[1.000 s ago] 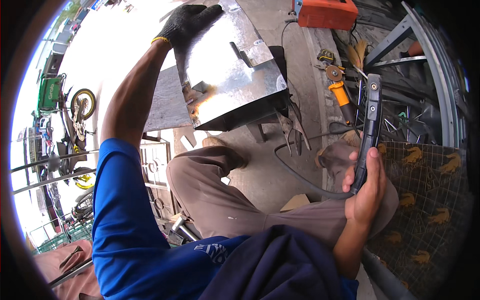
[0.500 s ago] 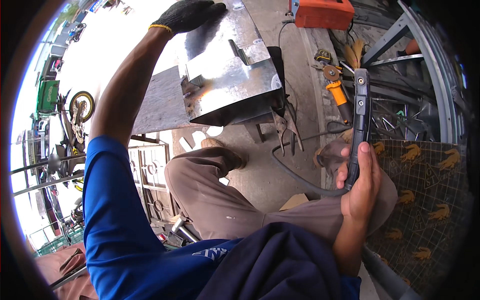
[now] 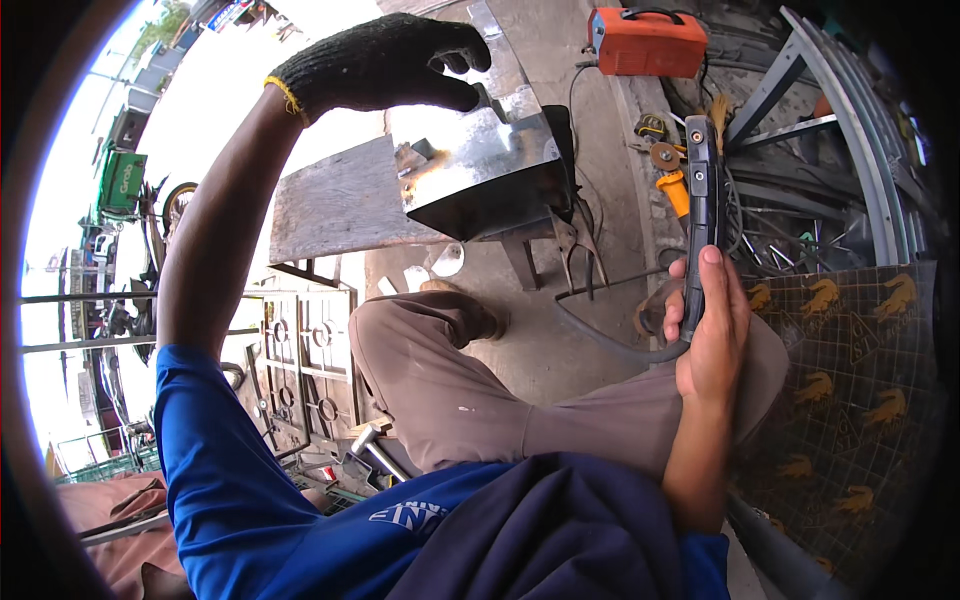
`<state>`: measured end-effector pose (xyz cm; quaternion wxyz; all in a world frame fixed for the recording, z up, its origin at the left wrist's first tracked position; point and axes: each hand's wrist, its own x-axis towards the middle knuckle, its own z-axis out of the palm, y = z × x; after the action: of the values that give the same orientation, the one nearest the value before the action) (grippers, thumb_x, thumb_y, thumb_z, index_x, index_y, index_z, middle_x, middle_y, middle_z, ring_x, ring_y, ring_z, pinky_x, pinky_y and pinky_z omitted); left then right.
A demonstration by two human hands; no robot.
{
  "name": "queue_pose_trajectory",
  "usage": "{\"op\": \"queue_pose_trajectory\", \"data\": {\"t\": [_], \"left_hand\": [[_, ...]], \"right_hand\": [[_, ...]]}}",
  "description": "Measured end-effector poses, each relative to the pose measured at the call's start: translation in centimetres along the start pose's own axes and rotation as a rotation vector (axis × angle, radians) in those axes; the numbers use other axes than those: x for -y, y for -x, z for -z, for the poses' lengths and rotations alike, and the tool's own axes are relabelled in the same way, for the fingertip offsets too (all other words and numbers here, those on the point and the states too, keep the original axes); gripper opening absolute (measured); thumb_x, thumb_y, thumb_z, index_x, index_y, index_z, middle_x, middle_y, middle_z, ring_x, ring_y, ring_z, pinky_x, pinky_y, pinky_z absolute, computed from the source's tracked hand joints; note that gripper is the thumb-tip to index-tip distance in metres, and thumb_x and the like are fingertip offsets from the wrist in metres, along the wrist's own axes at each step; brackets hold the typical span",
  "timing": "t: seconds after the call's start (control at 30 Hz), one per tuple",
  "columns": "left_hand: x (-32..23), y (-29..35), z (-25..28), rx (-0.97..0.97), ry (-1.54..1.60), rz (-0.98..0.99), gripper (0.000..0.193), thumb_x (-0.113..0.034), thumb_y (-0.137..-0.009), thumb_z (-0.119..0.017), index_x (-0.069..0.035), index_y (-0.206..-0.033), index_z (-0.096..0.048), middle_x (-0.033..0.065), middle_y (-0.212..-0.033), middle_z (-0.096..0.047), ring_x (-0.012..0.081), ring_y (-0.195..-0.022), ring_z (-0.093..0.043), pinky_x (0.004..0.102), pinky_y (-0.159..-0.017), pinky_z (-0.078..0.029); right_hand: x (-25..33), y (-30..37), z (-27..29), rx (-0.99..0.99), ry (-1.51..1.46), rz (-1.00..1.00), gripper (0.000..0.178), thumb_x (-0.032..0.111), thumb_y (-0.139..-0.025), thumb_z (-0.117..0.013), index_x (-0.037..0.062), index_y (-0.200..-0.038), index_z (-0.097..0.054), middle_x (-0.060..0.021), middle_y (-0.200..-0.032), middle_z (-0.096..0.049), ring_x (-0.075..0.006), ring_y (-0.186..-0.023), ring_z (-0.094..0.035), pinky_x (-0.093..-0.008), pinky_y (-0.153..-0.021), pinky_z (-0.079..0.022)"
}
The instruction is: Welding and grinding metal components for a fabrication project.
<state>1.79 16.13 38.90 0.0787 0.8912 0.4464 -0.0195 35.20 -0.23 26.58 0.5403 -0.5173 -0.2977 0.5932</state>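
Note:
My left hand (image 3: 385, 65), in a black knit glove with a yellow cuff, reaches over a shiny sheet-metal box (image 3: 480, 160). Its thumb and fingers are curved and apart, with nothing between them; whether the thumb touches the metal I cannot tell. The box rests on a wooden bench (image 3: 335, 200) and shows brownish scorch marks near one corner. Bare and closed, my right hand (image 3: 712, 325) grips a black welding electrode holder (image 3: 703, 205), held upright above my right knee. No rod shows in it. A thick cable (image 3: 610, 338) runs from its lower end.
A ground clamp (image 3: 574, 250) hangs at the box's near corner. Beyond the electrode holder lie a yellow angle grinder (image 3: 674, 190), a tape measure (image 3: 650, 126) and an orange welding machine (image 3: 650, 45). Metal frames (image 3: 850, 130) stand at right. A hammer (image 3: 378, 447) is by my left thigh.
My left hand has come off the far part of the box top, and its fingers have spread into a curve. My right hand still holds the electrode holder. The view has shifted slightly.

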Motion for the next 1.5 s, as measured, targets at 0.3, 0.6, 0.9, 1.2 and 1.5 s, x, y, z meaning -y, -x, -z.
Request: {"op": "queue_pose_trajectory", "data": {"t": [0.3, 0.6, 0.9, 1.2, 1.5], "left_hand": [[-1.8, -0.2, -1.9, 0.028, -0.100, 0.022, 0.027, -0.026, -0.096, -0.068, -0.008, -0.114, -0.072, 0.0130, -0.110, -0.073, 0.0258, -0.101, -0.072, 0.0393, -0.089, -0.057], [-1.6, 0.2, -3.5, -0.065, -0.003, 0.029, 0.022, -0.021, -0.094, -0.069, -0.006, -0.109, -0.076, 0.0116, -0.103, -0.075, 0.0240, -0.092, -0.073, 0.0359, -0.084, -0.058], [-2.2, -0.1, -3.4, -0.071, -0.037, 0.020, 0.021, -0.020, -0.095, -0.068, -0.007, -0.109, -0.076, 0.0109, -0.102, -0.074, 0.0260, -0.091, -0.073, 0.0371, -0.083, -0.057], [-3.1, 0.2, -3.5, -0.082, -0.139, 0.023, 0.022, -0.019, -0.095, -0.067, -0.006, -0.111, -0.074, 0.0123, -0.107, -0.074, 0.0278, -0.094, -0.073, 0.0374, -0.084, -0.058], [-3.2, 0.4, -4.6, -0.097, -0.331, -0.056, 0.023, -0.014, -0.096, -0.063, -0.006, -0.116, -0.070, 0.0135, -0.106, -0.073, 0.0284, -0.092, -0.073, 0.0376, -0.083, -0.059]], "right_hand": [[0.2, 0.4, 0.2, 0.010, -0.012, 0.008, 0.033, 0.038, -0.101, -0.062, 0.0043, -0.105, -0.062, -0.0048, -0.090, -0.062, -0.0080, -0.056, -0.051, -0.0230, -0.045, -0.036], [0.5, 0.5, 0.4, 0.002, -0.025, -0.022, 0.035, 0.037, -0.102, -0.059, 0.0027, -0.108, -0.063, -0.0063, -0.090, -0.061, -0.0086, -0.055, -0.051, -0.0229, -0.045, -0.036], [0.2, 0.0, 0.0, 0.029, 0.004, -0.046, 0.037, 0.038, -0.103, -0.058, 0.0025, -0.111, -0.062, -0.0060, -0.091, -0.061, -0.0085, -0.056, -0.051, -0.0226, -0.045, -0.037], [0.0, 0.1, -0.1, 0.014, 0.004, -0.070, 0.036, 0.037, -0.102, -0.060, 0.0026, -0.112, -0.062, -0.0058, -0.090, -0.061, -0.0081, -0.057, -0.052, -0.0222, -0.046, -0.037], [0.1, 0.1, -0.2, 0.027, -0.006, -0.052, 0.035, 0.036, -0.102, -0.061, 0.0028, -0.112, -0.062, -0.0053, -0.091, -0.062, -0.0074, -0.057, -0.052, -0.0220, -0.047, -0.037]]}}
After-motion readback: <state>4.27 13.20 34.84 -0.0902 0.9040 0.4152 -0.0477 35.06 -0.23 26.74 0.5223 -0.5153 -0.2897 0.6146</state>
